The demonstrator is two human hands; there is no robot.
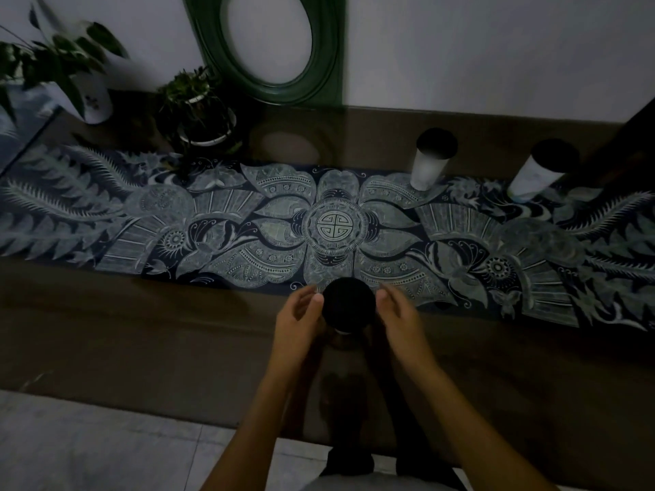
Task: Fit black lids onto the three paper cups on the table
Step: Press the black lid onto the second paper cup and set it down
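Observation:
A paper cup (345, 332) stands near the table's front edge, seen from above, with a black lid (348, 303) covering its top. Only a thin white sliver of the cup shows below the lid. My left hand (297, 320) is at the lid's left side, fingers apart and thumb tip by the rim. My right hand (397, 313) hovers just right of the lid with a small gap, fingers spread. At the back right stand two white paper cups (427, 168) (535, 178), each with a black lid (436, 143) (554, 154) on top.
A dark patterned runner (212, 235) lies along the brown table (141, 331). Two potted plants (198, 111) (71, 76) stand at the back left. A green oval frame (329, 65) leans on the wall. Pale floor tiles (88, 448) show below the table's front edge.

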